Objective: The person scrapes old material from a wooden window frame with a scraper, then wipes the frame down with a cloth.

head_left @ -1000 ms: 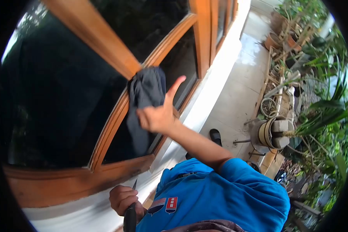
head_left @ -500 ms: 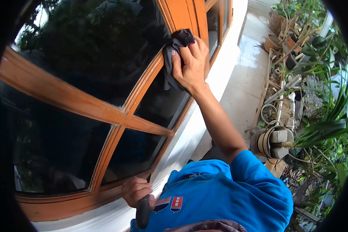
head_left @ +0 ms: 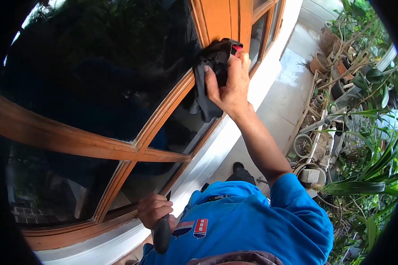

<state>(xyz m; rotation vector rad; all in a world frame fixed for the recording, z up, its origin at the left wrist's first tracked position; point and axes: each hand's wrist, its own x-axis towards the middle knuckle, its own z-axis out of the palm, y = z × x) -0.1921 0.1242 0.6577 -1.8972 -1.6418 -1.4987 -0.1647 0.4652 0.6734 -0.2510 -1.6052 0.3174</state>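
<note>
My right hand [head_left: 234, 86] reaches up and is closed on a dark grey cloth [head_left: 205, 90]. The cloth is bunched against the orange-brown wooden window frame [head_left: 166, 108], where an upright meets the dark glass [head_left: 97, 75]. A small red patch shows by the fingers, and a loose fold hangs over the narrow lower pane. Lower left, in front of the blue shirt, my left hand [head_left: 154, 210] is wrapped round a tool with a rounded black handle [head_left: 162, 236]. A thin dark tip sticks out above that fist; the tool's kind cannot be made out.
A white ledge [head_left: 216, 148] runs along the window. Beyond it lies a pale tiled walkway [head_left: 276, 97]. Clay pots [head_left: 319, 63], a pale pipe [head_left: 320, 121], a concrete block [head_left: 309, 176] and leafy plants [head_left: 371, 185] line the right side. A dark shoe [head_left: 238, 166] shows below.
The view has shifted slightly. My right hand and the cloth sit a little lower and farther right in the picture, with the cloth bunched differently. My left hand keeps its hold on the tool.
</note>
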